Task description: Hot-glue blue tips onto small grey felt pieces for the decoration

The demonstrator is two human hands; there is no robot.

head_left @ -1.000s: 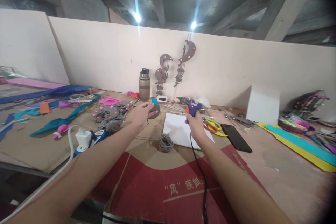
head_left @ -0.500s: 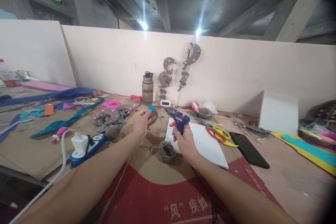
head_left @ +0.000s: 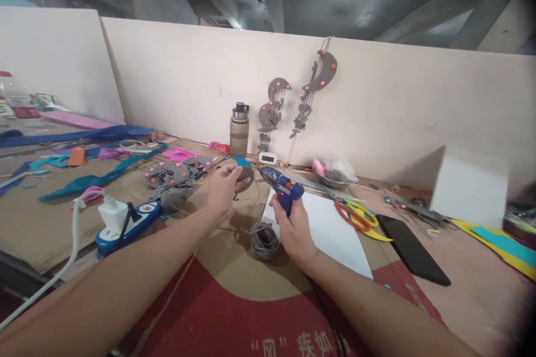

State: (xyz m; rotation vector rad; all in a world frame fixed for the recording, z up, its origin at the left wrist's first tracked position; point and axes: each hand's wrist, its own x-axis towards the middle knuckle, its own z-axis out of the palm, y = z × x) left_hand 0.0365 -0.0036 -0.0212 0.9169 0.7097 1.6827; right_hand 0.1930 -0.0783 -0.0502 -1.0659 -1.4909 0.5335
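Observation:
My left hand [head_left: 224,187] is closed on a grey felt piece [head_left: 245,178] with a rounded edge, pinched between thumb and fingers. A small blue scrap [head_left: 242,161] shows just behind it. In my right hand [head_left: 295,228] is a blue glue gun [head_left: 285,188], its nozzle pointing left toward the felt piece but apart from it. Below and between the hands lies a ball of grey cord [head_left: 264,241], with a strand running up toward my left hand. A white sheet [head_left: 330,228] lies under the glue gun.
Scissors [head_left: 355,216] and a black phone [head_left: 412,248] lie to the right. At left are a power strip [head_left: 129,228] with a white plug and grey felt pieces with pink dots [head_left: 167,174]. A bottle [head_left: 239,134] stands by the white partition, where felt crescents [head_left: 324,72] hang.
The view has tilted down a little and shifted left. Both hands keep hold of the felt piece and the glue gun, and the gun's nozzle is slightly nearer the felt.

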